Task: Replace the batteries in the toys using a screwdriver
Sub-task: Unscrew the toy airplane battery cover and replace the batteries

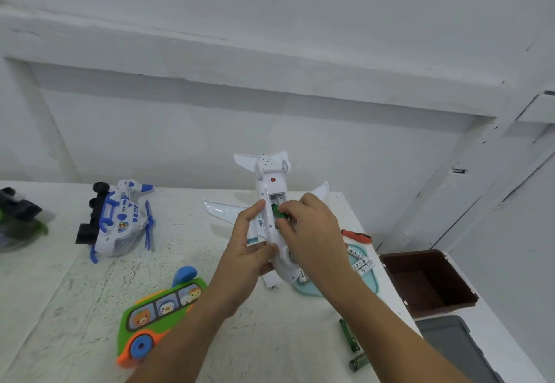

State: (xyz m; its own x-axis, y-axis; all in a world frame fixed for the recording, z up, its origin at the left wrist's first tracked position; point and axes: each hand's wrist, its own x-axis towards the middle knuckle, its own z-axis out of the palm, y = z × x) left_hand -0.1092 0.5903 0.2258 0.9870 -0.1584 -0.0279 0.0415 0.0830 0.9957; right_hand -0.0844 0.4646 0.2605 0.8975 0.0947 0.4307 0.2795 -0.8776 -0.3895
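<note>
One white plastic toy airplane (265,184): left grip (249,250) wraps its body, right grip (309,232) pinches one green battery (277,212) at its compartment; two loose green batteries (350,335) lie right of it.

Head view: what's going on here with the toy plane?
A person's left hand holds the white toy plane belly-up. The right hand pinches a green battery at the open battery compartment; going in or coming out, I cannot tell. Two more green batteries lie on the table, white batteries sit on a teal tray, and the screwdriver lies beyond it.
</note>
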